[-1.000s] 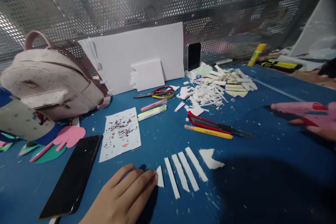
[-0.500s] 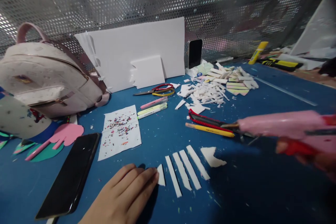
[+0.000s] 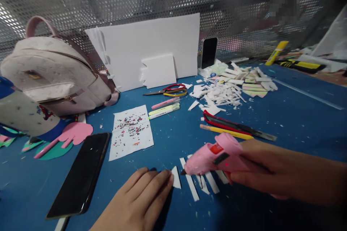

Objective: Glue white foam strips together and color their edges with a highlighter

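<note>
My right hand (image 3: pixel 260 169) is wrapped round the handle of a pink hot glue gun (image 3: pixel 214 153). The gun's dark nozzle points left, close to a small white foam piece (image 3: pixel 176 178) and the nearest white foam strip (image 3: pixel 191 184); whether it touches either I cannot tell. My left hand (image 3: pixel 143 195) lies low on the table, its fingers together and their tips pinching the left edge of that small piece. More white strips (image 3: pixel 212 182) lie side by side, partly hidden under the gun.
Beyond the gun lie a red box cutter (image 3: pixel 225 122) and a yellow pencil (image 3: pixel 227 131). Behind are a heap of white scraps (image 3: pixel 223 92), scissors (image 3: pixel 173 89) and highlighters (image 3: pixel 165 110). At left are a phone (image 3: pixel 81 173), a speckled paper (image 3: pixel 131 133) and a backpack (image 3: pixel 59 83).
My right hand has brought the glue gun from the right edge leftward and down to the small foam piece. My left hand stays on that piece; the whole view has shifted slightly.
</note>
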A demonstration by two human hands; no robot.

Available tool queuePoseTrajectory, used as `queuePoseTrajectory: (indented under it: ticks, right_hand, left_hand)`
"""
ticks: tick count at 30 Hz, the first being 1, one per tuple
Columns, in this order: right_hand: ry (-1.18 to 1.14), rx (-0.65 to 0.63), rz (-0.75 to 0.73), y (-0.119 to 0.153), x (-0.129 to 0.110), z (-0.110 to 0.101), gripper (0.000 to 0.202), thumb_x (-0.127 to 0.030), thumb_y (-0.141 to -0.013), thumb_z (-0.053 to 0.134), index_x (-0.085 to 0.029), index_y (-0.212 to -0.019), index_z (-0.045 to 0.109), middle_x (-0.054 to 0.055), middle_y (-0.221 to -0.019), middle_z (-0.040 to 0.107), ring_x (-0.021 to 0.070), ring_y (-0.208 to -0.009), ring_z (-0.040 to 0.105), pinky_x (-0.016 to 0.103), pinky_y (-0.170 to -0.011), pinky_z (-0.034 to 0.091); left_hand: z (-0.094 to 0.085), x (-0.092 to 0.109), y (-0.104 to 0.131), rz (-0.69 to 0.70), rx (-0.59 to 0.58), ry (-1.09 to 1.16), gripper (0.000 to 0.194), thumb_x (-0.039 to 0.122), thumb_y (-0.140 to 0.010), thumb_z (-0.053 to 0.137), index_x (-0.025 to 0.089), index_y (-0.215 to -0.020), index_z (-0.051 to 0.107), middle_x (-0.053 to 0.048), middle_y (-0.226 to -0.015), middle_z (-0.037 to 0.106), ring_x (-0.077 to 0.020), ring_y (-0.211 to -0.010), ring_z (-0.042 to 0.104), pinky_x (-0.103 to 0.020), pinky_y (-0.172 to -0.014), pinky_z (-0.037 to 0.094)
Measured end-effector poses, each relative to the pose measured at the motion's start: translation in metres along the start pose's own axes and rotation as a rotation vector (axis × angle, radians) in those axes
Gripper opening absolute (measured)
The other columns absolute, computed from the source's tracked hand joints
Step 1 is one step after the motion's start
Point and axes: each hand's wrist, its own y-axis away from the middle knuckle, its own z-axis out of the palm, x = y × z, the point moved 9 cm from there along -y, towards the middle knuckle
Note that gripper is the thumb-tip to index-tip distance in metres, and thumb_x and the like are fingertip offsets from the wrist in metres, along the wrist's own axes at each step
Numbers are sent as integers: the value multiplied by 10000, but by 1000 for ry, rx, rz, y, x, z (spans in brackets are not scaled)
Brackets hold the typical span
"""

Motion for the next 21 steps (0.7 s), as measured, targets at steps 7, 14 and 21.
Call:
queuePoseTrajectory:
  ticks: [7,14,21]
  right_hand:
    - [-401,-344,22,-10,-29,11,493,-679,-945,507,-261,-1148,669,29,-1010,693,190,-750,584,252,-587,509]
    - [-393,-294,-153,-13,-38,4,318,-420,-975,569,-256,-1207,712,13,-1006,727,190,-727,630,286,-766,539]
    - [-404,-211,-329,-15,-39,0,447,-327,-973,606,-279,-1417,620,4,-1047,751,186,-756,663,347,-1049,480]
  left_hand:
    - [5,-2,5,-6,3,-22,410,239,-1104,313,148,-1335,640,-33,-1309,681,-191,-1137,566,-351,-1190,253]
    - [-6,-2,-5,54,-139,-73,385,188,-1088,353,190,-1356,630,11,-1304,709,-156,-1114,630,-272,-1054,453]
    - [1,-7,-9,-43,-130,-18,572,475,-1023,553,222,-1529,464,-116,-1421,620,-226,-1217,614,-368,-1093,509]
